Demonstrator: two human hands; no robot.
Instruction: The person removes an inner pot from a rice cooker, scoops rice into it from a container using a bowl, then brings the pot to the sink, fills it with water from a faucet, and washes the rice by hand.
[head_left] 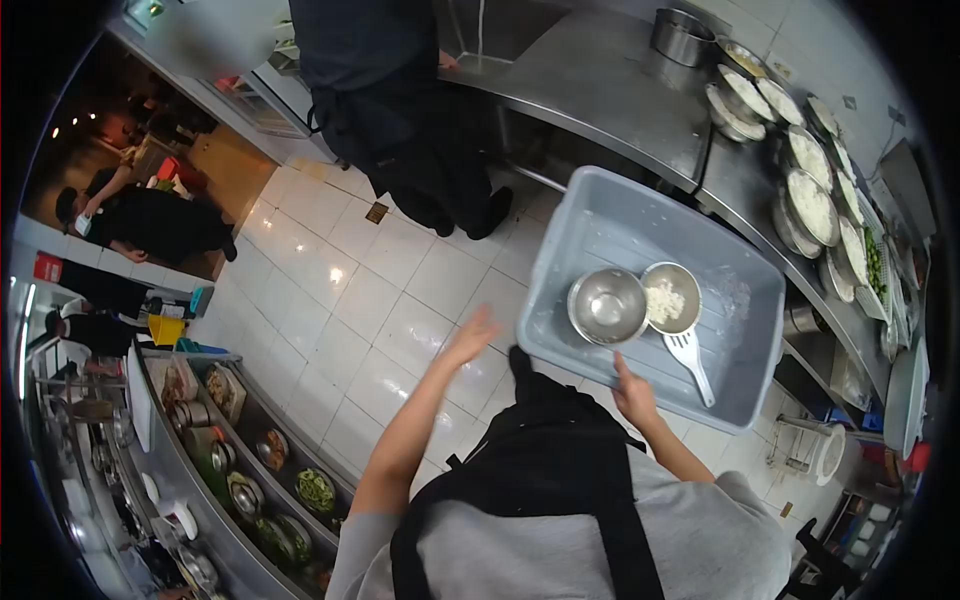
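A grey plastic bus tub (745, 300) is in front of me, slightly to my right. Inside it sit a steel bowl (608, 306) that looks empty and a second steel bowl (685, 283) with white, crumbly food in it. A white slotted spatula (692, 368) lies beside them, its slotted end against the second bowl. My right hand (634, 396) grips the tub's near rim, thumb uppermost, the other fingers mostly hidden. To the left of the tub, my left hand (474, 336) is in the air over the floor, fingers apart and holding nothing.
A steel counter (610, 75) runs behind the tub, bearing a pot (683, 38) and several bowls of white food (812, 208). A person in black (400, 110) stands at it. Left is a prep station (270, 500) with food containers. A small white stool (825, 452) stands at right.
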